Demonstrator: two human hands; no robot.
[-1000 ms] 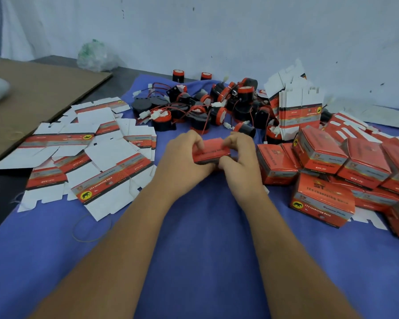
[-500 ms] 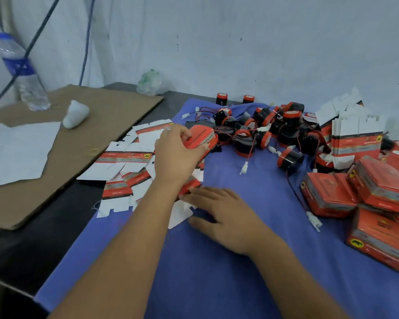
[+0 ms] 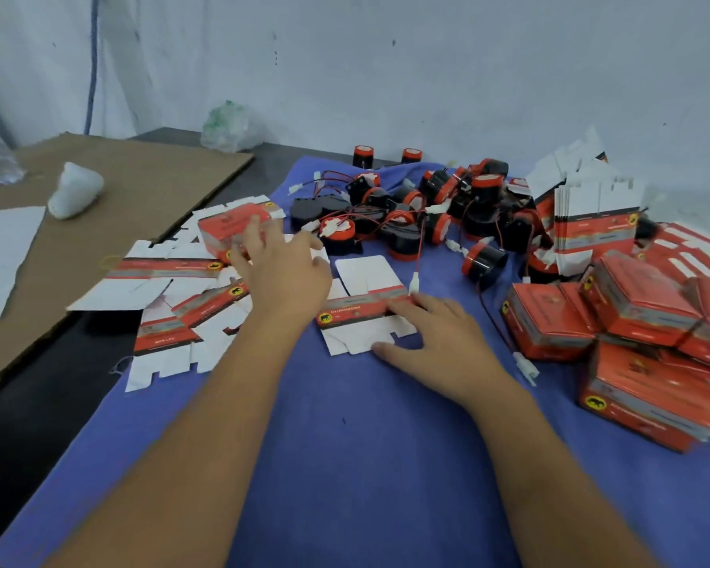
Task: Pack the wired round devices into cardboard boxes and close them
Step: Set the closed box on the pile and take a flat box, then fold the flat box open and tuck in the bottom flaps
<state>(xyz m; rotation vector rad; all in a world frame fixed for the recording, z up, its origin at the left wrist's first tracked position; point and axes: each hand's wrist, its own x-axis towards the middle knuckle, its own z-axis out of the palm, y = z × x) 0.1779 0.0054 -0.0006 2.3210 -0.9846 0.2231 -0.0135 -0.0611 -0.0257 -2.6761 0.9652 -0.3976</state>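
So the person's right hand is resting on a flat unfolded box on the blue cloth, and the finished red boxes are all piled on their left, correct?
Not quite. The right hand does rest on the flat unfolded box on the blue cloth, but the pile of finished red boxes sits on the person's right, as the head view shows.

Soft, even, rather cool light fills the scene, with no hard glare anywhere. Shadows are faint: a weak one lies on the blue cloth [image 3: 365, 465] just under the right hand [image 3: 439, 342]. The left hand [image 3: 281, 276] is smeared by motion, and the print on the closed boxes [image 3: 640, 305] right of the hands is too soft to read. Left of the hands, the wall cable [image 3: 94, 63] bows with wide-angle distortion.
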